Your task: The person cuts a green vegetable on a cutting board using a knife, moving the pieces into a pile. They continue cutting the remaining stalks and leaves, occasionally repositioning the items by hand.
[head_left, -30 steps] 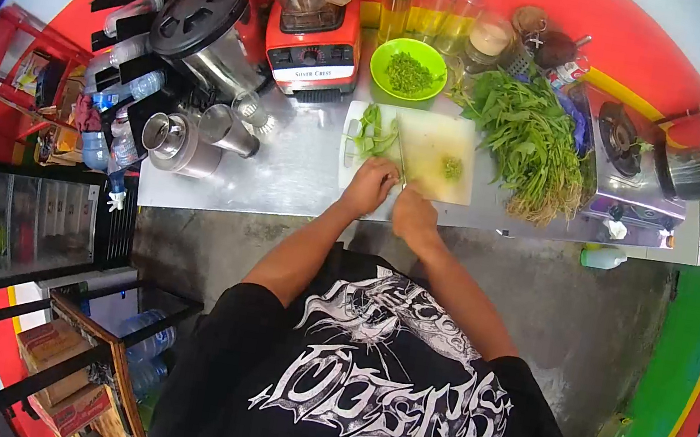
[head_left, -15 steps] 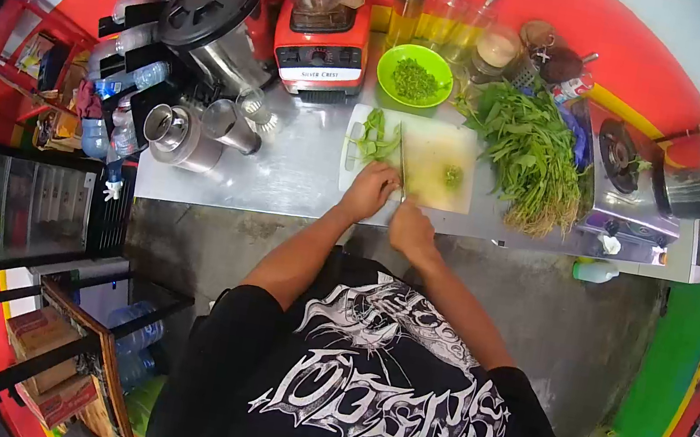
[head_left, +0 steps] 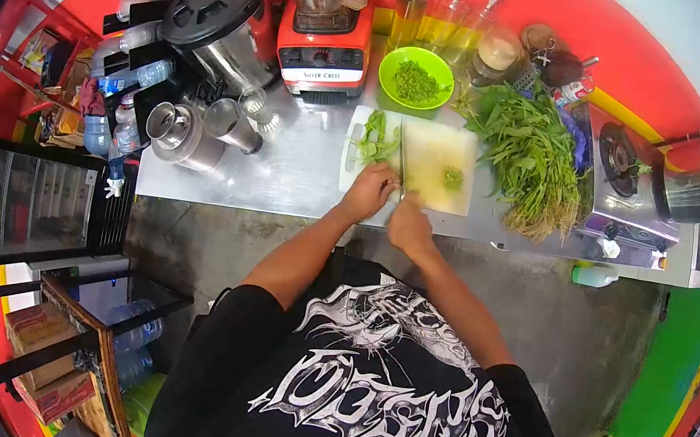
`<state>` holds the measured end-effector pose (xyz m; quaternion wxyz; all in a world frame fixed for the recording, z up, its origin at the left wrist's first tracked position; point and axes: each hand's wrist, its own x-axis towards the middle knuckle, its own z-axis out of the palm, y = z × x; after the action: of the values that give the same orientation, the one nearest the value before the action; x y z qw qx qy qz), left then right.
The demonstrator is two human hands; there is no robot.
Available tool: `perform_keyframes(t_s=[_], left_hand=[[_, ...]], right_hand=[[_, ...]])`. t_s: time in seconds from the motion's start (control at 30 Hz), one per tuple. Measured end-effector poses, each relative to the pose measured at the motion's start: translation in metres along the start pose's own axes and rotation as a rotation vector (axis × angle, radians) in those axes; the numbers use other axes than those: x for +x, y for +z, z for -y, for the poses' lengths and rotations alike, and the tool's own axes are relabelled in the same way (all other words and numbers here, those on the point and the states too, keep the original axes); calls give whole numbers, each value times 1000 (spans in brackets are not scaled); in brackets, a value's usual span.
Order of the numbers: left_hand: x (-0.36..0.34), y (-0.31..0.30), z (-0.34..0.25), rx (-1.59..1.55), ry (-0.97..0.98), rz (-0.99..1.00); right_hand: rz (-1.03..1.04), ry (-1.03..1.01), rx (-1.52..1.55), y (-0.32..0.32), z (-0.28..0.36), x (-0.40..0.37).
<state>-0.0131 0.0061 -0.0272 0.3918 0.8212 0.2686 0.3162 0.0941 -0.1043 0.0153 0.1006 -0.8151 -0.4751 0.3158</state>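
My right hand [head_left: 410, 224] is wrapped round the handle of a knife [head_left: 404, 156], whose blade lies across the middle of the white cutting board [head_left: 437, 141]. Beside the blade, my left hand [head_left: 370, 190] is closed at the board's front edge; what its fingers hold is too small to make out. Green leaves [head_left: 374, 138] rest on the left of the board, and a small chopped green heap [head_left: 452, 178] sits on the right. Behind the board stands a lime-green bowl [head_left: 442, 79] with chopped greens in it.
A large leafy bunch [head_left: 529, 160] lies right of the board, next to a gas stove [head_left: 623, 202]. Left stand a red blender [head_left: 322, 49], a metal cup [head_left: 232, 125] and a metal jug [head_left: 188, 143]. Oil bottles [head_left: 407, 22] line the back wall.
The view has shifted very slightly. Both hands stay in nearly the same place beside the knife.
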Motion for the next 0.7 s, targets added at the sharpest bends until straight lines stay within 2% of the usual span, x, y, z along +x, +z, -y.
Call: perform_keyframes(t_s=[0.2, 0.3, 0.33, 0.4, 0.53, 0.7], left_hand=[[3, 0, 3, -43, -22, 32], [2, -1, 2, -13, 0, 18], [1, 0, 2, -10, 1, 18], [1, 1, 3, -23, 4, -3], [3, 0, 5, -26, 17, 30], [2, -1, 6, -46, 3, 45]], right_hand=[[110, -20, -111, -15, 6, 0], [73, 117, -11, -7, 12, -5], [72, 114, -8, 1, 5, 2], [33, -14, -56, 6, -1, 9], [-20, 36, 30, -6, 6, 11], [14, -19, 29, -1, 2, 1]])
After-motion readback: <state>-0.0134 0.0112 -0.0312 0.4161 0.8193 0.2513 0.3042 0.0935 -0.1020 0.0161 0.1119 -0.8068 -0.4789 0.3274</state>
